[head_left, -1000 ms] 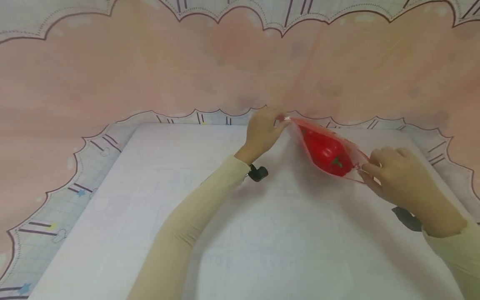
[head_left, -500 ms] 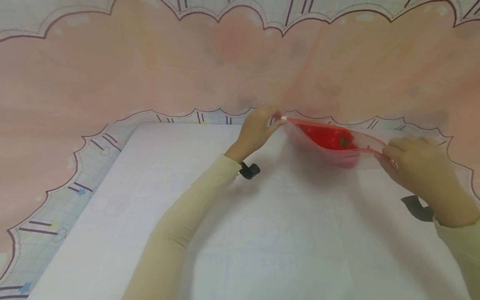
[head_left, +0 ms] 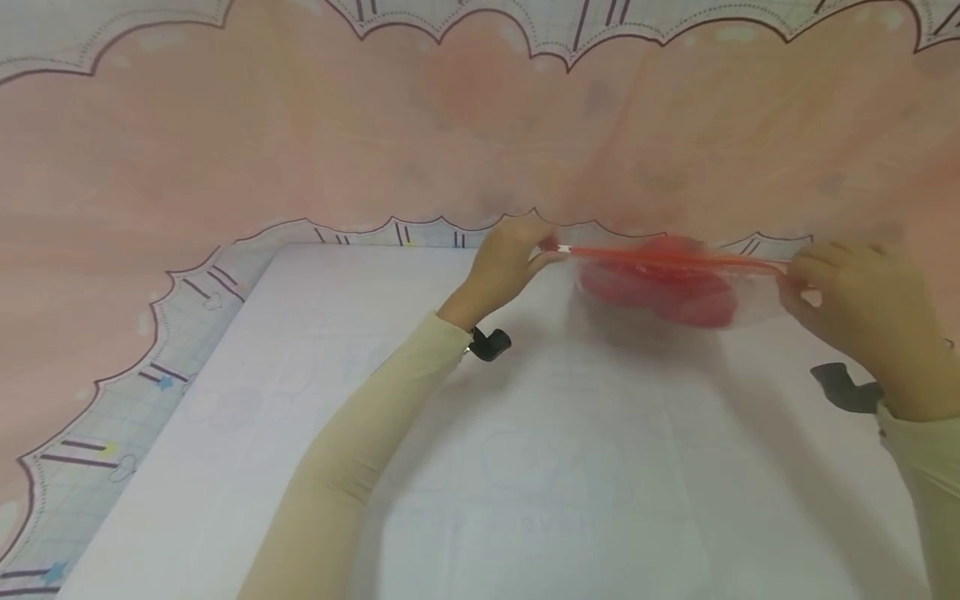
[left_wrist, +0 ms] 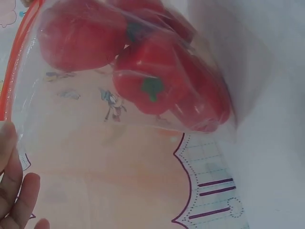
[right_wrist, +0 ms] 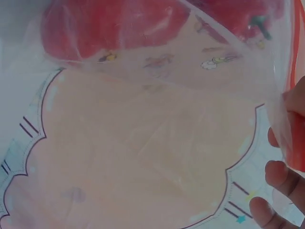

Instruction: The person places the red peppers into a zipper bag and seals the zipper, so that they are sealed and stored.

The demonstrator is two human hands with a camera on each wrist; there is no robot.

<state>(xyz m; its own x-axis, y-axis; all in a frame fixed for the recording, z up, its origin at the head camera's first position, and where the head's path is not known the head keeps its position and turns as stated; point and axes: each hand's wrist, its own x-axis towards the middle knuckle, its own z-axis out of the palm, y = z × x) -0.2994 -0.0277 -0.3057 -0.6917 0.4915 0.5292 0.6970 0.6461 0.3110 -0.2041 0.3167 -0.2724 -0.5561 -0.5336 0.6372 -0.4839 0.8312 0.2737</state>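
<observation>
A clear zip bag [head_left: 753, 293] with a red-orange top strip hangs a little above the white surface, its mouth pulled straight. Several red bell peppers [left_wrist: 147, 76] with green stems lie inside, seen through the plastic; small cartoon prints mark the bag. My left hand [head_left: 504, 271] pinches the strip's left end, beside a white slider [head_left: 564, 248]. At the opposite end, my right hand [head_left: 862, 304] pinches the strip's right corner. In the right wrist view, two fingertips [right_wrist: 276, 174] of that hand stand off the plastic.
A white table surface [head_left: 450, 467] with faint prints lies under both arms. Behind it and along its left side spreads a peach cloth [head_left: 300, 142] with a scalloped, patterned border. A black wrist mount [head_left: 491, 344] juts from the left cuff.
The bag's mouth has gone from gaping to a straight line, and the bag has tipped upright. My right hand has moved up and to the right; the left shifted slightly left.
</observation>
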